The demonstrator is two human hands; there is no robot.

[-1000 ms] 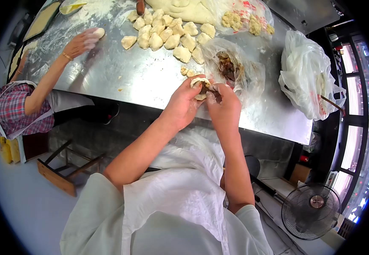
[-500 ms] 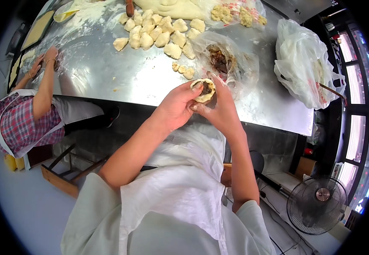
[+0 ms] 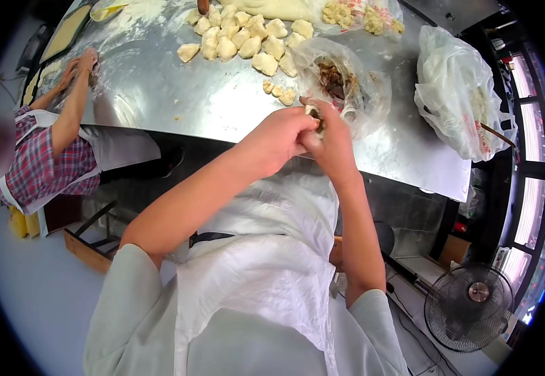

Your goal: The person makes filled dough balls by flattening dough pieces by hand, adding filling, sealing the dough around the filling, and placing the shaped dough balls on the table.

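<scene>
Between my two hands is a piece of dough with dark filling (image 3: 314, 113), mostly hidden by my fingers. My left hand (image 3: 280, 139) is closed around its near left side, the thumb pressed in at the top. From the right, my right hand (image 3: 331, 135) wraps the same dough, fingers curled over it. Just beyond lies an open plastic bag of dark filling (image 3: 334, 83). A few small dough bits (image 3: 278, 92) sit left of the bag, and behind them is a group of several dough pieces (image 3: 240, 39).
A co-worker in a checked shirt (image 3: 45, 156) has both hands on the floured metal table (image 3: 141, 94) at left. A large dough slab (image 3: 272, 7) lies at the back. A white plastic bag (image 3: 454, 94) stands at right; a fan (image 3: 469, 307) is below.
My left hand has turned over the dough and my fingers have closed in around it, so its round opening and filling are now mostly covered. The view has shifted slightly.
</scene>
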